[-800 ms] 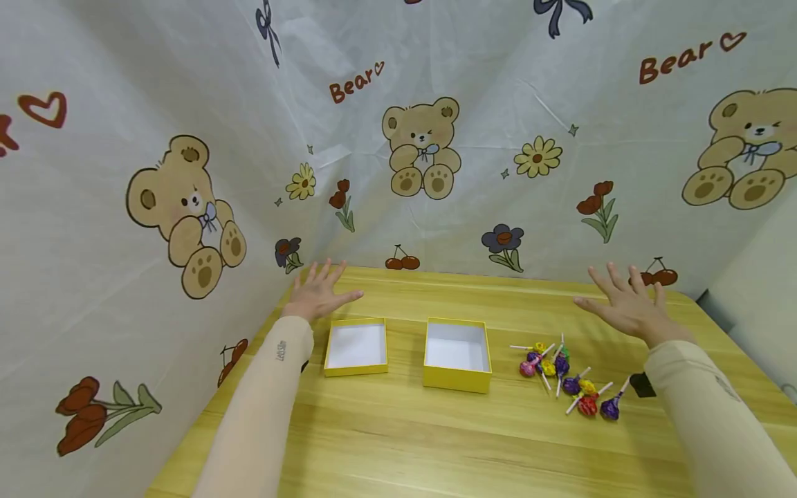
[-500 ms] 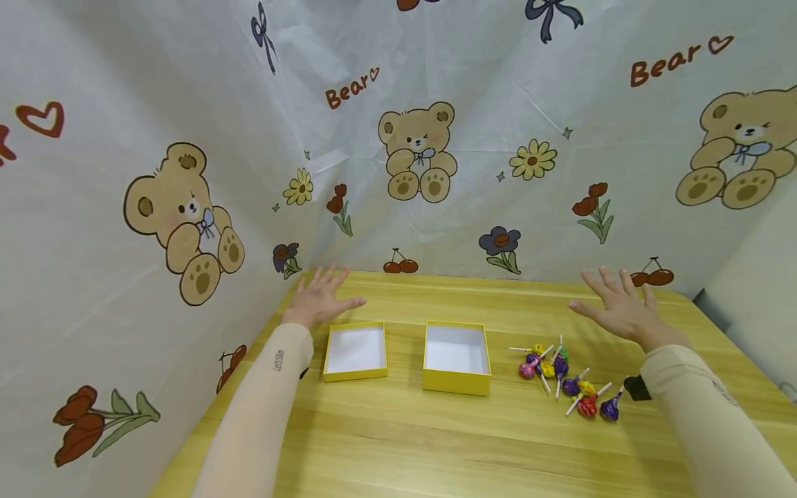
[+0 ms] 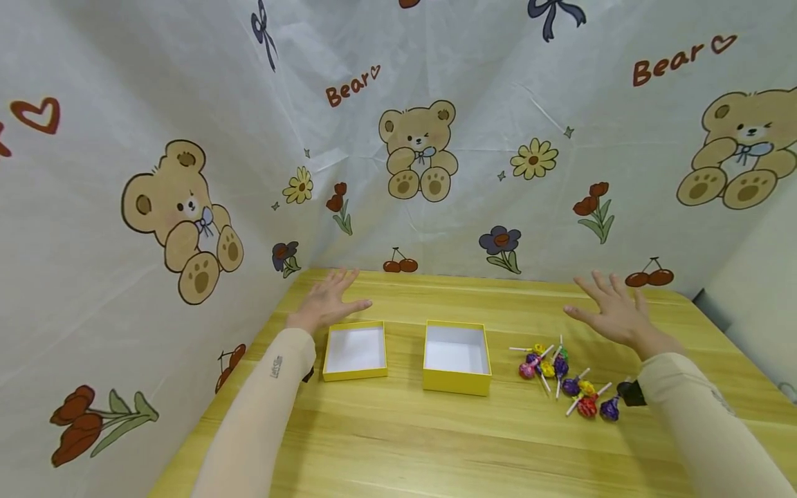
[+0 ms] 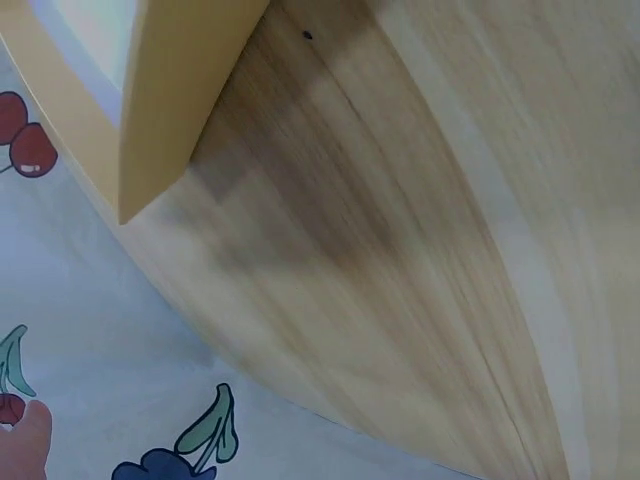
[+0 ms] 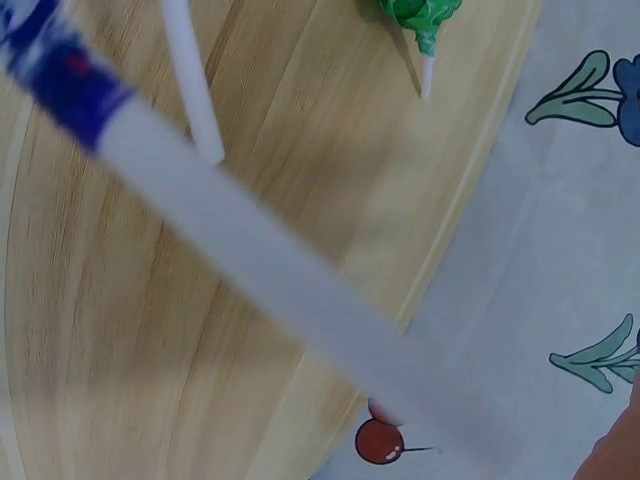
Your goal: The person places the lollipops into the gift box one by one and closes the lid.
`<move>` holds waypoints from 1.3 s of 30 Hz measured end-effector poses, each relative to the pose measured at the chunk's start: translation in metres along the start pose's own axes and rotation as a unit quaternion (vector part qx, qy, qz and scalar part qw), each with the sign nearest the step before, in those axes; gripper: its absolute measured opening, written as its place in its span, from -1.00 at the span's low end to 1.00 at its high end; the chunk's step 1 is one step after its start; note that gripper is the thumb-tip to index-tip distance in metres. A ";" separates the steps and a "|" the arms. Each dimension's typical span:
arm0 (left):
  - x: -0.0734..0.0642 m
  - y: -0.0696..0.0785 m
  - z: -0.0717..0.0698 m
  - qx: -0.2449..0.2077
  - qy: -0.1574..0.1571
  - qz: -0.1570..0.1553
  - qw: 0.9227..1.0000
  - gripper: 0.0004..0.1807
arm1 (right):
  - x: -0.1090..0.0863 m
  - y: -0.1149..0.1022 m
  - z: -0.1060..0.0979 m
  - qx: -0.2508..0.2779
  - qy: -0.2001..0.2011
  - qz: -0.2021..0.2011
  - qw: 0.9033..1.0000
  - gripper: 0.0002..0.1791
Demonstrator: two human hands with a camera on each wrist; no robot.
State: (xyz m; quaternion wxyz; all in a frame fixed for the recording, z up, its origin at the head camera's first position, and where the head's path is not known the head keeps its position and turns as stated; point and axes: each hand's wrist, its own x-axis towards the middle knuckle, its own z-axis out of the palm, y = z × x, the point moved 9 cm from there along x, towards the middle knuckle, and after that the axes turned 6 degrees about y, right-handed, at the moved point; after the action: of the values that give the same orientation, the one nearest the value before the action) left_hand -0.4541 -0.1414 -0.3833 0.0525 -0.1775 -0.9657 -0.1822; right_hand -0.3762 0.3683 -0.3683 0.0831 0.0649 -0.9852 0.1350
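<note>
My left hand [image 3: 325,303] hovers with spread fingers just behind a shallow yellow lid [image 3: 355,377] lined in white. The lid's yellow corner [image 4: 170,100] shows large in the left wrist view, with a bit of thumb at the lower left. Over the table's right side my right hand [image 3: 615,312] is spread too, holding nothing. In front of it lie several lollipops [image 3: 587,406] in purple, red, yellow, pink and green wrappers. A blurred white lollipop stick [image 5: 250,270] crosses the right wrist view, close to the camera. Between the hands stands a deeper yellow box [image 3: 457,382], its top uncovered.
The wooden table [image 3: 398,443] ends at a pale cloth backdrop [image 3: 349,41] printed with bears and flowers. The cloth also runs along the left side. A dark wrist camera [image 3: 631,393] sits under the right sleeve, close to a purple lollipop.
Both hands have shifted slightly inward and come a little lower in the view. The head view has tilted up slightly. Lid, box and lollipops lie as before.
</note>
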 end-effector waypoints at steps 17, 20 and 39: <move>-0.007 0.024 0.012 -0.028 -0.010 0.038 0.999 0.00 | 0.006 -0.028 0.003 0.025 0.023 -0.043 0.998 -0.08; -0.006 0.028 0.014 -0.036 -0.009 0.049 0.998 0.02 | 0.006 -0.030 0.004 0.039 0.019 -0.050 0.998 -0.10; -0.012 0.052 0.028 -0.092 -0.032 0.079 0.992 0.02 | 0.002 -0.051 0.016 0.113 -0.031 -0.054 0.992 -0.19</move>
State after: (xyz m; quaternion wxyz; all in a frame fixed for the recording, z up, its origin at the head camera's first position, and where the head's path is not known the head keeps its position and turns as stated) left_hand -0.4249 -0.0895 -0.3944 0.0191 -0.2626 -0.9292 -0.2593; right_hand -0.3730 0.3146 -0.3700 0.0514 0.1310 -0.9610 0.2382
